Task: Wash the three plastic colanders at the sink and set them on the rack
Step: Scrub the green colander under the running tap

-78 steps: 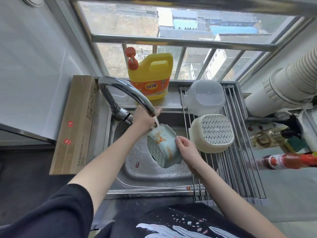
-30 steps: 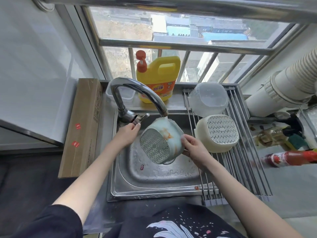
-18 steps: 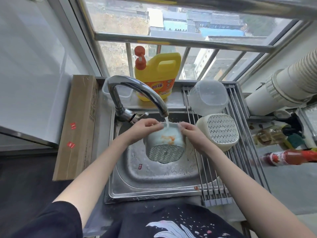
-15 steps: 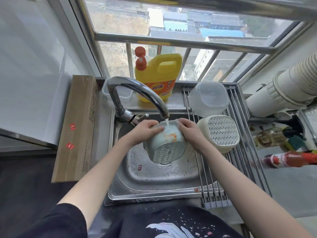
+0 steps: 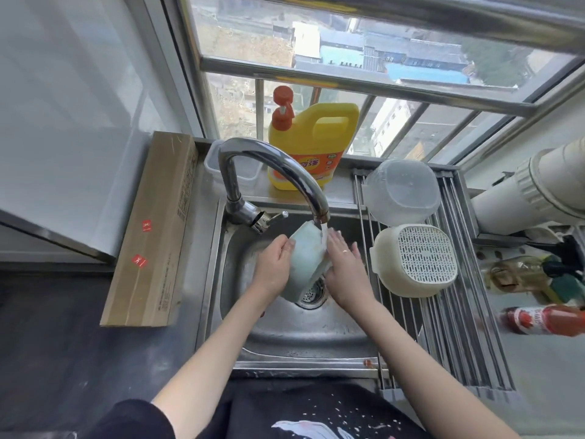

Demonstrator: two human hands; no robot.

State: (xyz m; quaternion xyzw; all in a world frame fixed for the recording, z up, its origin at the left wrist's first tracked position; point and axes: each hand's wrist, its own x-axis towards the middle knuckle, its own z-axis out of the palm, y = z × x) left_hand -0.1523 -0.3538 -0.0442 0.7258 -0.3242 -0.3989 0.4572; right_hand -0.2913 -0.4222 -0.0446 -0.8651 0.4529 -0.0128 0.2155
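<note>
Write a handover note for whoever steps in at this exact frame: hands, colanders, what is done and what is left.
Left hand grips the left side of the pale blue colander, held over the sink under the running faucet.
Right hand lies with straight fingers against the colander's right side.
Cream colander sits upside down on the roll-up rack, with the clear colander upside down behind it.
Done: two colanders are on the rack.
Left: finish rinsing the blue one and set it on the rack. The faucet will probably need shutting off.
</note>
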